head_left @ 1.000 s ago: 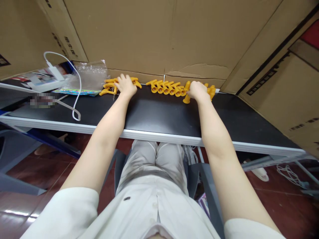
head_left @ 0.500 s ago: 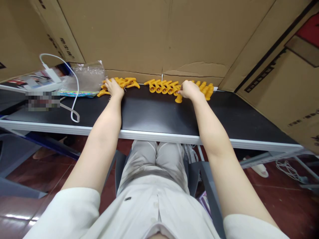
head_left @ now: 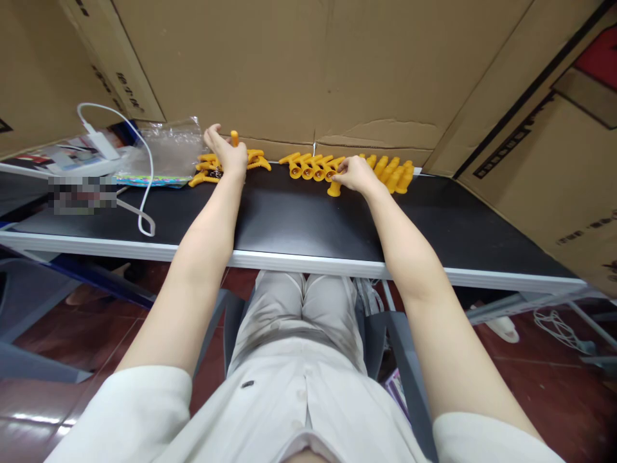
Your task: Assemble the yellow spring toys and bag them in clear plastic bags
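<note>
Left hand (head_left: 224, 154) pinching 1 orange plastic part (head_left: 234, 137) over the loose pile (head_left: 207, 170), right hand (head_left: 354, 173) gripping a second part (head_left: 334, 188): probably seat it flush against the row (head_left: 308, 167).

The black tabletop (head_left: 299, 218) offers open passage across its near and middle parts and towards the right. Along the far edge, orange pieces (head_left: 308, 168) crowd against the cardboard wall (head_left: 270, 71). A plastic bag (head_left: 168, 151) and white cable (head_left: 144, 193) obstruct the left.
</note>
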The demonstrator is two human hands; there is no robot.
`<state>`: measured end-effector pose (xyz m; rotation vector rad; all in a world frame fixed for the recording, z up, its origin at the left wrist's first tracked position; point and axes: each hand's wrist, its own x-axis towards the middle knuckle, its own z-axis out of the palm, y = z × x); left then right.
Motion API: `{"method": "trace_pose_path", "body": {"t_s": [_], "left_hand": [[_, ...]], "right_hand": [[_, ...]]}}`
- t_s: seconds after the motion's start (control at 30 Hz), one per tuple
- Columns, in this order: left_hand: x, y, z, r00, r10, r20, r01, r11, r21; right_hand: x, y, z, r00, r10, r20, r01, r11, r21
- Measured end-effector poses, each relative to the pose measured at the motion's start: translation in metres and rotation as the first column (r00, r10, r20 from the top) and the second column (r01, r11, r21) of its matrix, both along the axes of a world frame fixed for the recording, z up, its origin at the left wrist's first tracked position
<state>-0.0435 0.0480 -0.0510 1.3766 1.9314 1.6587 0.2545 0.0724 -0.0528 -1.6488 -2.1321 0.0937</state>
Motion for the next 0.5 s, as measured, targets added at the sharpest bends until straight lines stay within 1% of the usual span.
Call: {"method": "trace_pose_path", "body": {"t_s": [0.03, 0.07, 0.1, 0.2, 0.3, 0.4, 0.43, 0.5], "left_hand": [[0.004, 0.006, -0.001, 0.995, 0.059, 0.084, -0.065, 0.995, 0.072], [0.008, 0.012, -0.003, 0.984, 0.063, 0.167, -0.084, 0.989, 0.119], [0.011, 0.018, -0.005, 0.968, 0.039, 0.248, -0.076, 0.987, 0.143], [0.019, 0.032, -0.008, 0.892, -0.087, 0.444, 0.013, 0.986, 0.167], [0.029, 0.034, -0.006, 0.785, -0.159, 0.599, 0.049, 0.979, 0.195], [0.042, 0.029, -0.005, 0.673, -0.193, 0.714, 0.04, 0.973, 0.226], [0.046, 0.027, -0.005, 0.656, -0.197, 0.729, 0.039, 0.973, 0.228], [0.054, 0.023, -0.006, 0.667, -0.196, 0.718, 0.056, 0.975, 0.214]], "right_hand": [[0.0, 0.003, -0.003, 0.999, 0.013, -0.032, -0.013, 1.0, 0.002], [-0.001, 0.005, -0.006, 0.998, 0.02, -0.064, -0.021, 1.0, -0.002], [-0.002, 0.006, -0.008, 0.996, 0.022, -0.091, -0.023, 1.0, -0.013], [-0.006, 0.006, -0.014, 0.993, -0.013, -0.115, 0.005, 0.997, -0.072], [-0.011, 0.004, -0.019, 0.996, -0.024, -0.085, 0.014, 0.994, -0.11], [-0.015, 0.004, -0.024, 0.998, 0.026, -0.063, -0.034, 0.992, -0.12], [-0.016, 0.004, -0.025, 0.997, 0.055, -0.053, -0.061, 0.992, -0.11], [-0.019, 0.001, -0.027, 0.993, 0.119, -0.02, -0.12, 0.99, -0.072]]}}
